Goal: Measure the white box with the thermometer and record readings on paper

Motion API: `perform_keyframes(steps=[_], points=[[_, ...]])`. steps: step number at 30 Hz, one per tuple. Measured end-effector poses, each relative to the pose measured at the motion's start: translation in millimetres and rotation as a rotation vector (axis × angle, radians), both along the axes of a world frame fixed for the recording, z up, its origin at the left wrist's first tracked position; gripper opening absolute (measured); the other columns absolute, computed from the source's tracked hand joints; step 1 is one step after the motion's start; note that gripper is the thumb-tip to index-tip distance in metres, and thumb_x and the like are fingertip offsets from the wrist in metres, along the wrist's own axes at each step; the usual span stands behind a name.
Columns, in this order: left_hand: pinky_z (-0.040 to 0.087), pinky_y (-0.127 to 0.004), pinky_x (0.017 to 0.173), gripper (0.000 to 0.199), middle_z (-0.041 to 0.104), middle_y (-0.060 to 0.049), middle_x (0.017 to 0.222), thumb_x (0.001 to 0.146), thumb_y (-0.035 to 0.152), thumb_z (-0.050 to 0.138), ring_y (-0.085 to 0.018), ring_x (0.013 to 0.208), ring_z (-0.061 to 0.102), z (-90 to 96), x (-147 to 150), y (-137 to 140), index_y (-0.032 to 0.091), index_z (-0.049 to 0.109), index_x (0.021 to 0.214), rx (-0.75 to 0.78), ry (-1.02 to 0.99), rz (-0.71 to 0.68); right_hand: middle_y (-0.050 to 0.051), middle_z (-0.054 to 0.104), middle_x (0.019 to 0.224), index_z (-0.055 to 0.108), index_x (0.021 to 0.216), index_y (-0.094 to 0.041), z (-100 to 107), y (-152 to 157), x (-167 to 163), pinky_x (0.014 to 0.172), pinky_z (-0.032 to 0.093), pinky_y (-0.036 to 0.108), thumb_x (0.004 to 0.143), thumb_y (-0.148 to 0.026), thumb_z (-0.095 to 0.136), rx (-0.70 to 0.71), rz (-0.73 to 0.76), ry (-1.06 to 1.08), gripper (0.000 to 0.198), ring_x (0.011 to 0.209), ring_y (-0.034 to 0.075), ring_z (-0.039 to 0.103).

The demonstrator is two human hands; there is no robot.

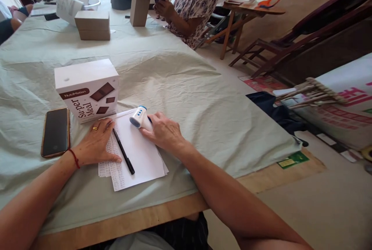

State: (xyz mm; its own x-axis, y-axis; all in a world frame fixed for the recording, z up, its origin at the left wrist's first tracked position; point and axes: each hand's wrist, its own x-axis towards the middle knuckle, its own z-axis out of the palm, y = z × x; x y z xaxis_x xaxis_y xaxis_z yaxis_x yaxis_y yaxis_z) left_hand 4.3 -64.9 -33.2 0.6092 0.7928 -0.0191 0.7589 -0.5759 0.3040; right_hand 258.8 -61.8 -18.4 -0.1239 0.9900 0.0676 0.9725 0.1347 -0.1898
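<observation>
My right hand (165, 132) is wrapped round the handle of a white and blue infrared thermometer (141, 118), which rests over the upper right of a stack of paper (142, 157). Flat on the left side of the sheets, fingers stretched and thumb apart, lies my left hand (97, 141). Between the hands a black pen (124, 151) lies slantwise on the paper. Just beyond my left fingers stands a white NutriMotion box (87, 87). A dark-screened phone (55, 132) in a brown-edged case lies left of that hand.
A pale green cloth (186, 91) covers the table. Farther back stand a low cardboard box (93, 25) and a tall one (140, 5). Beside the far right edge, a person (194, 6) holds a phone. A wooden chair (270, 48) and small table (247, 8) are to the right.
</observation>
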Motion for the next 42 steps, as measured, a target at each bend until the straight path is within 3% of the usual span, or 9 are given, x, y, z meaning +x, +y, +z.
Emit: perform_keyframes(steps=[4, 8, 14, 20, 26, 28, 31, 34, 42], points=[[0.027, -0.058, 0.117, 0.112, 0.038, -0.024, 0.151, 0.06, 0.08, 0.07, -0.044, 0.142, 0.033, 0.2, 2, 0, 0.015, 0.037, 0.145, 0.01, -0.013, -0.007, 0.017, 0.065, 0.111, 0.063, 0.106, -0.017, -3, -10, -5, 0.086, 0.045, 0.042, 0.083, -0.024, 0.062, 0.247, 0.161, 0.166, 0.024, 0.104, 0.031, 0.059], [0.028, -0.057, 0.115, 0.113, 0.037, -0.026, 0.151, 0.058, 0.081, 0.071, -0.045, 0.141, 0.034, 2.4, 5, -1, 0.013, 0.038, 0.143, 0.012, 0.014, 0.009, 0.006, 0.066, 0.084, 0.059, 0.094, -0.021, -9, -28, -24, 0.07, 0.045, 0.033, 0.089, -0.032, 0.061, 0.093, 0.393, 0.495, 0.012, 0.074, 0.02, 0.06], [0.028, -0.056, 0.115, 0.109, 0.039, -0.023, 0.15, 0.059, 0.081, 0.07, -0.044, 0.14, 0.036, 0.2, 6, -1, 0.017, 0.039, 0.142, 0.036, -0.002, 0.006, 0.002, 0.062, 0.074, 0.061, 0.108, -0.022, -18, -43, -42, 0.063, 0.04, 0.031, 0.081, -0.025, 0.068, -0.113, 0.387, 0.517, 0.028, 0.064, 0.018, 0.054], [0.027, -0.054, 0.116, 0.116, 0.038, -0.025, 0.15, 0.055, 0.084, 0.07, -0.044, 0.139, 0.036, 1.7, 7, 0, 0.013, 0.039, 0.142, 0.024, 0.05, 0.006, 0.005, 0.061, 0.081, 0.067, 0.112, -0.022, -20, -30, -23, 0.065, 0.043, 0.031, 0.084, -0.015, 0.05, -0.052, 0.45, 0.342, 0.033, 0.069, 0.018, 0.054], [0.026, -0.054, 0.117, 0.118, 0.036, -0.026, 0.151, 0.057, 0.085, 0.066, -0.044, 0.14, 0.033, 7.0, 11, -2, 0.008, 0.037, 0.143, 0.007, 0.109, 0.017, 0.006, 0.058, 0.094, 0.057, 0.112, -0.021, -18, -18, -13, 0.079, 0.052, 0.036, 0.09, -0.017, 0.05, 0.162, 0.682, 0.681, 0.024, 0.083, 0.019, 0.058], [0.026, -0.054, 0.117, 0.118, 0.035, -0.027, 0.152, 0.058, 0.083, 0.067, -0.044, 0.141, 0.032, 8.4, 12, -3, 0.006, 0.036, 0.143, 0.001, 0.13, 0.027, 0.003, 0.057, 0.087, 0.055, 0.1, -0.023, -18, -24, -16, 0.074, 0.053, 0.035, 0.094, -0.03, 0.055, 0.155, 0.635, 0.826, 0.009, 0.077, 0.018, 0.057], [0.025, -0.054, 0.117, 0.116, 0.035, -0.026, 0.153, 0.06, 0.08, 0.067, -0.043, 0.142, 0.032, 9.5, 13, -5, 0.008, 0.034, 0.145, 0.019, 0.132, 0.029, 0.0, 0.054, 0.074, 0.054, 0.09, -0.025, -21, -34, -25, 0.068, 0.053, 0.034, 0.099, -0.053, 0.046, -0.01, 0.482, 1.107, 0.031, 0.067, 0.016, 0.056], [0.024, -0.052, 0.118, 0.116, 0.034, -0.026, 0.154, 0.061, 0.078, 0.068, -0.041, 0.143, 0.031, 9.8, 15, -8, 0.008, 0.033, 0.146, 0.027, 0.146, 0.031, 0.002, 0.063, 0.081, 0.064, 0.106, -0.024, -25, -37, -32, 0.078, 0.055, 0.038, 0.094, -0.068, 0.044, -0.235, 0.373, 1.334, 0.05, 0.078, 0.018, 0.064], [0.018, -0.051, 0.12, 0.123, 0.025, -0.028, 0.16, 0.067, 0.087, 0.055, -0.041, 0.148, 0.023, 7.0, 17, -12, 0.001, 0.026, 0.151, 0.02, 0.234, 0.029, 0.006, 0.072, 0.084, 0.072, 0.099, -0.017, -25, -26, -34, 0.076, 0.057, 0.038, 0.077, -0.057, 0.07, -0.504, 0.071, 1.572, 0.045, 0.071, 0.017, 0.069]])
